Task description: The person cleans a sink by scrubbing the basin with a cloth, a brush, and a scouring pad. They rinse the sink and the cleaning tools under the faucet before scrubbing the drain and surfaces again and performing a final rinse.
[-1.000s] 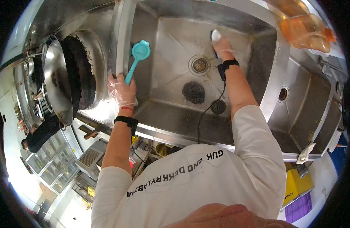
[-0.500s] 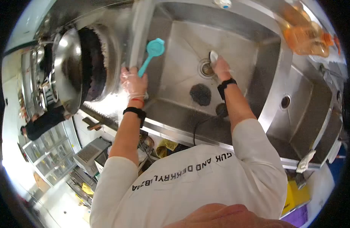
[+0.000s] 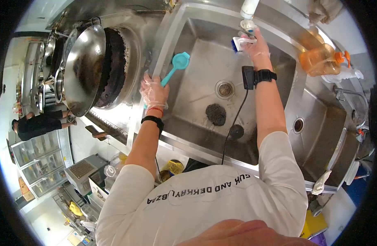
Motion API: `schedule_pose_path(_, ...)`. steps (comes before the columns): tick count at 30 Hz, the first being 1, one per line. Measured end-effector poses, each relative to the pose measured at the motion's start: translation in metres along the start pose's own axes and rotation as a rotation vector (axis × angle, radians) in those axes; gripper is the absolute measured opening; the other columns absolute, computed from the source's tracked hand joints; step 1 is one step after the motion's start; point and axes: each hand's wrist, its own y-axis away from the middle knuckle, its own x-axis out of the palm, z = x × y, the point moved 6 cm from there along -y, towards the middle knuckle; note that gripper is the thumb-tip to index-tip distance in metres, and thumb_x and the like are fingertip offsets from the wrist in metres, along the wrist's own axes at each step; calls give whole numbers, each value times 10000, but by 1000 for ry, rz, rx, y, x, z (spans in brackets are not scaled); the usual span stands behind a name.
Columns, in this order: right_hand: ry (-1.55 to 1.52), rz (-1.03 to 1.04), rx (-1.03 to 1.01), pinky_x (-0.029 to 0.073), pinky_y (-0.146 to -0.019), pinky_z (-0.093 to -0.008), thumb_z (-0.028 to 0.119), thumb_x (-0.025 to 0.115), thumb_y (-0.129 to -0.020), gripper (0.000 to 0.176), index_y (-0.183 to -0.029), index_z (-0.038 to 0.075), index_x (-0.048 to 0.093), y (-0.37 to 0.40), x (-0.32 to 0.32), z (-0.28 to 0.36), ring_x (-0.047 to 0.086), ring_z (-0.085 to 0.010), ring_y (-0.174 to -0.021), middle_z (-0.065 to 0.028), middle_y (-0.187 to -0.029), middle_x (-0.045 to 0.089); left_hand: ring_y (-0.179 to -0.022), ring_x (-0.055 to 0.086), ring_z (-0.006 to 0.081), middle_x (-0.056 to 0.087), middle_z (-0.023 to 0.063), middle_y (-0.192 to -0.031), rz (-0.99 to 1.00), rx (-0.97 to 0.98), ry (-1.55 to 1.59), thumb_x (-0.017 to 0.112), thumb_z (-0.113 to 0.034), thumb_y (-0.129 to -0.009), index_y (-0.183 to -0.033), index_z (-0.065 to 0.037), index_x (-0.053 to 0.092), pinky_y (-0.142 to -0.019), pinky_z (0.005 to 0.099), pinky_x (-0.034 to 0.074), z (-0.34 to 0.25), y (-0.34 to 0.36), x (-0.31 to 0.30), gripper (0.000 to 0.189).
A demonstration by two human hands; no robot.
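My left hand (image 3: 154, 93), in a clear plastic glove, is closed around the handle of a teal ladle (image 3: 180, 61) at the left rim of the large steel sink (image 3: 205, 82). The ladle's round head hangs over the basin. Up at the far right of that basin, my right hand (image 3: 257, 48), also gloved, grips a white scrub brush (image 3: 240, 42) with blue bristles. It sits just below the white faucet (image 3: 248, 25). On the basin floor lie a dark scouring pad (image 3: 216, 114) and a smaller dark pad (image 3: 237, 131), nearer me than the drain (image 3: 224, 89).
A large wok (image 3: 84, 67) leans over the stove at left. An orange bottle (image 3: 319, 60) stands behind the smaller second basin (image 3: 315, 135). A black cable (image 3: 233, 127) runs from my right wrist across the sink. Another person (image 3: 39, 125) stands far left.
My right hand has moved from beside the drain up to the faucet, with the brush in it. My left hand keeps the ladle at the rim. The camera view has shifted slightly.
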Motion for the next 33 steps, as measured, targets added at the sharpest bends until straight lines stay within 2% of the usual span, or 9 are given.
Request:
schedule_pose_path(9,-171,-4,205,470,-637,-346,216,597,-921,416,-1211,-12,404,-36,19,-5,543,-284,-895,-186,-1137,524,-1158,455,358,399,182,-1364,56,-36,20,721,-333,-725,-1020,-103,609,-929,482,409,6,-3,0,390)
schedule_pose_path(13,73,-99,-15,483,-584,-327,177,592,-915,376,-1205,-11,445,-34,23,-4,578,-275,-853,-191,-1099,559,-1159,452,361,391,178,-1368,45,-18,47,721,-332,-726,-1020,-100,609,-917,481,415,5,-3,-3,390)
schedule_pose_path(16,270,-154,-119,487,-528,-331,182,603,-907,282,-1100,-10,528,-21,26,-4,611,-254,-730,-156,-922,619,-1156,452,368,382,181,-1374,72,-24,58,721,-333,-726,-1023,-94,611,-913,483,416,7,-3,-2,396)
schedule_pose_path(17,453,-359,-173,490,-508,-332,185,639,-866,254,-983,-31,573,-5,22,2,613,-228,-628,-116,-737,625,-1154,453,370,380,181,-1375,76,-26,62,722,-332,-725,-1023,-93,612,-912,485,417,8,-4,0,398)
schedule_pose_path(21,990,-468,-686,486,-483,-288,202,711,-743,339,-919,-53,572,46,33,39,610,-165,-559,-92,-696,630,-1145,456,371,391,184,-1359,42,-36,59,724,-324,-723,-1025,-85,618,-911,488,417,7,-2,-2,400)
schedule_pose_path(24,1172,-336,-706,493,-493,-290,261,745,-741,402,-931,-49,573,0,21,47,616,-149,-582,-96,-748,638,-1130,463,369,406,185,-1338,27,-10,72,725,-314,-723,-1018,-78,622,-912,485,419,8,-2,-5,392)
schedule_pose_path(27,1137,-212,-378,505,-523,-300,311,759,-752,475,-973,-66,574,-5,34,43,626,-154,-638,-116,-810,639,-1117,470,369,415,190,-1326,52,-35,89,724,-306,-723,-1012,-71,623,-909,482,421,7,-4,-6,387)
schedule_pose_path(30,1057,-88,-301,504,-532,-298,351,765,-758,529,-1010,-74,578,-26,30,43,627,-156,-666,-131,-847,640,-1109,476,371,422,192,-1319,30,-19,59,724,-298,-721,-1003,-72,625,-899,482,428,6,-3,-6,375)
schedule_pose_path(33,1211,-151,-290,526,-664,-293,289,711,-773,599,-1191,-103,536,-22,36,48,645,-178,-748,-144,-957,657,-1106,479,372,425,196,-1316,23,-6,78,724,-294,-722,-999,-71,621,-888,486,433,6,-3,-7,370)
